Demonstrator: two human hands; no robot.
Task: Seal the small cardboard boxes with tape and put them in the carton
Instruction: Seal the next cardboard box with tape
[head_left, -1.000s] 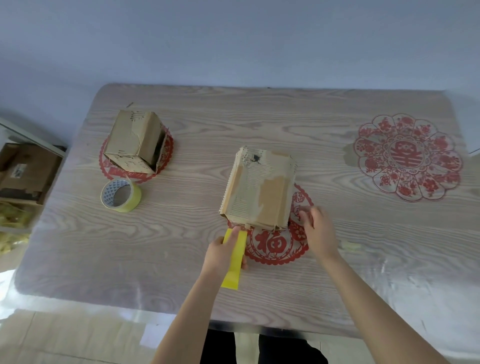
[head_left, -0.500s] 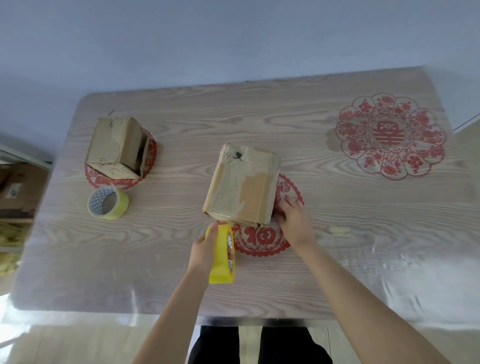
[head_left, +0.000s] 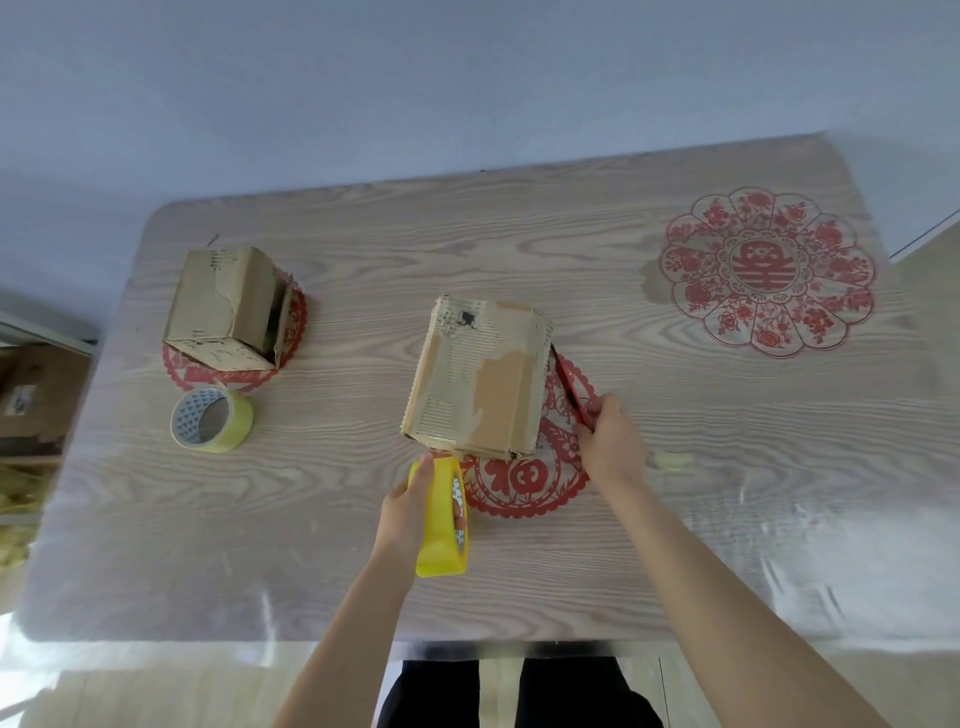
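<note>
A worn small cardboard box (head_left: 478, 379) stands in the middle of the table over a red paper-cut mat. My left hand (head_left: 410, 506) grips a yellow tape roll (head_left: 442, 519) upright at the box's near left corner, where a strip of tape runs up onto the box. My right hand (head_left: 610, 441) holds a thin red and black tool (head_left: 569, 387), a cutter or pen, just right of the box. A second small box (head_left: 234, 306) lies on its side at the far left, its open end facing right.
Another tape roll (head_left: 212, 420), pale yellow, lies flat near the left box. A brown carton (head_left: 31, 395) sits off the table's left edge. A red flower paper-cut (head_left: 766, 270) marks the far right. A small pale scrap (head_left: 672, 460) lies right of my right hand.
The right hand left the box's near right corner and now holds the red tool beside it. The left hand turned the yellow roll upright against the box. The camera tilted.
</note>
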